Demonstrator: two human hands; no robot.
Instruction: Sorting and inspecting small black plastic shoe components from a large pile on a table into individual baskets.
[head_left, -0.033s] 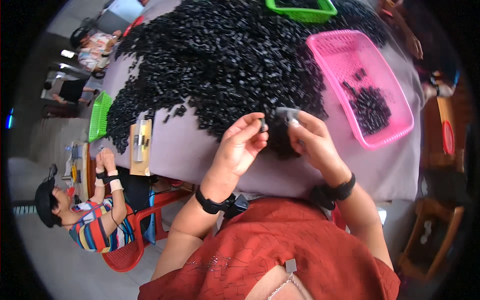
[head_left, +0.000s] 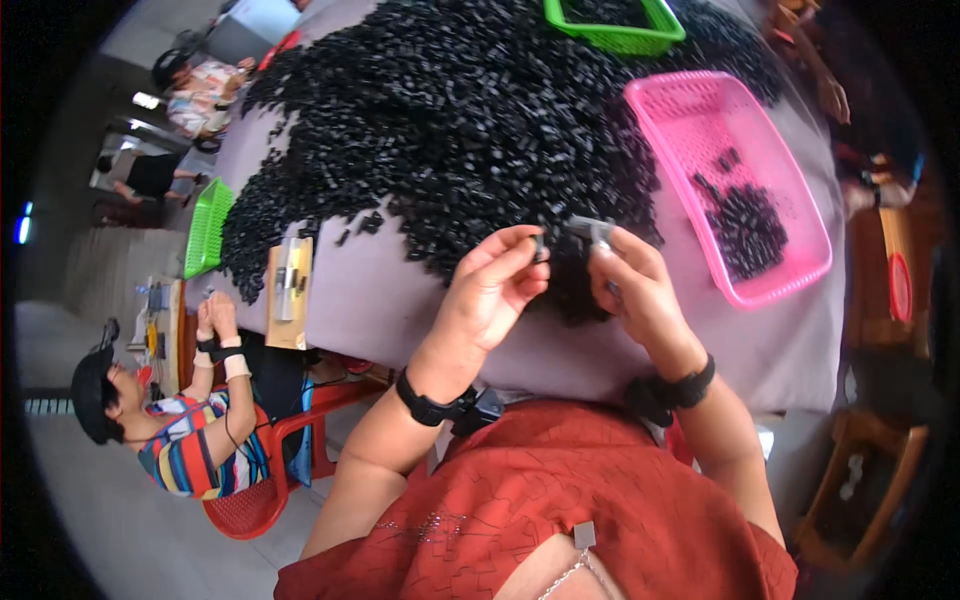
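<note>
My left hand pinches a small black piece between thumb and fingertips, just above the near edge of a large heap of small black pieces. Close to its right, my right hand is closed on a small grey tool whose flat end points left toward the pinched piece. A narrow gap separates the tool's tip from that piece. Fingers hide most of the tool's body, so its exact kind does not show. Both hands are over the cloth-covered table.
A pink basket with some black pieces stands to the right. Green baskets are at the far side and left edge. A board with a metal fixture lies at left. A co-worker sits at left on a red chair.
The whole scene has shifted slightly right and down in the picture. Both hands keep the same grip, with the black piece and the grey tool still close together.
</note>
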